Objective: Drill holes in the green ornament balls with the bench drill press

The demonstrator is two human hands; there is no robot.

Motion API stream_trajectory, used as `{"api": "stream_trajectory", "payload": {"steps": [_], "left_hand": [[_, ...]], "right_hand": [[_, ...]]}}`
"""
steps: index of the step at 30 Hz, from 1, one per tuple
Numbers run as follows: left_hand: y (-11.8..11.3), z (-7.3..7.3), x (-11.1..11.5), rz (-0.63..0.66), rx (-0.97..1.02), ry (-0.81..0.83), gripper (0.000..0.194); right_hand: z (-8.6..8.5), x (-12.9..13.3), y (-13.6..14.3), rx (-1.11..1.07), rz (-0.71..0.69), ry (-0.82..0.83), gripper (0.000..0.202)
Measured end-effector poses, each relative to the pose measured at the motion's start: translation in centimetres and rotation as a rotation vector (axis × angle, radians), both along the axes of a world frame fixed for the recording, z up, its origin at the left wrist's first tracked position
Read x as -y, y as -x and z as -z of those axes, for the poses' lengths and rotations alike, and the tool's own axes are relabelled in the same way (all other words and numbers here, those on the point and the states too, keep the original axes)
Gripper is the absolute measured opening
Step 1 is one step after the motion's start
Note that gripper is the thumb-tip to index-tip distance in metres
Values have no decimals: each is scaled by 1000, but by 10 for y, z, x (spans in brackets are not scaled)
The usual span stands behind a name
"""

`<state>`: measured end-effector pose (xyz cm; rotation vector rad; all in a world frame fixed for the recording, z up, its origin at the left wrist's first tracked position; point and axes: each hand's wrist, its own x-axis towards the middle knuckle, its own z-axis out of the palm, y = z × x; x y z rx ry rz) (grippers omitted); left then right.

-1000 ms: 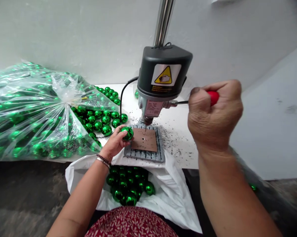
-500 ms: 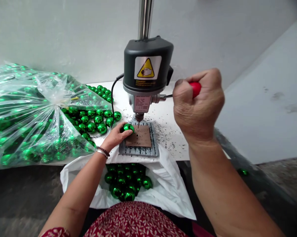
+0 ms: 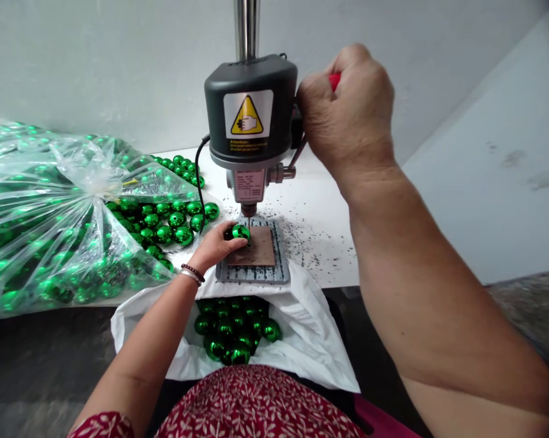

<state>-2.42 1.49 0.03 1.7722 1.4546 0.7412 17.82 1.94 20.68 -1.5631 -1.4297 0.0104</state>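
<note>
Alignment is seemingly happening: left hand point(image 3: 216, 246) gripping a shiny green ball point(image 3: 241, 232) at eight o'clock from the slim metal bit point(image 3: 249, 222), right hand point(image 3: 350, 112) gripping a red-handled metal lever point(image 3: 299, 151) at one; next move is probably requiring steadiness.

A bag point(image 3: 94, 182) is lying on the table point(image 3: 318, 194), left of the drill press point(image 3: 217, 115) — balls point(image 3: 240, 354) are resting in a cloth point(image 3: 315, 353) in front.

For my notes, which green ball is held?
The green ball in the left hand, near the drill bit; the other visible balls lie farther left or in the white cloth.
</note>
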Motion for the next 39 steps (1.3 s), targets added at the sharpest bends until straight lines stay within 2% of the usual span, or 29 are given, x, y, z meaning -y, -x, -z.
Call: {"api": "stream_trajectory", "payload": {"steps": [12,16,20,27,31,36,39], "left_hand": [[-14,-22,8,39,-158,13,56],[-16,-18,7,92,-141,-45,60],[-18,-13,8,76,-87,-90,60],[-23,-16,13,37,-15,37,64],[-19,-13,3,55,20,55,59],[-11,-10,-12,149,99,140,45],[-10,-9,-15,161,111,153,45]], "right_hand": [[4,0,-1,-8,-11,-39,30],[4,0,1,-7,-5,-39,32],[4,1,1,-8,-12,-44,32],[5,0,-1,-19,-19,-61,30],[6,1,0,-35,-35,-74,31],[5,2,1,-50,-31,-76,33],[5,3,2,-43,-21,-64,33]]}}
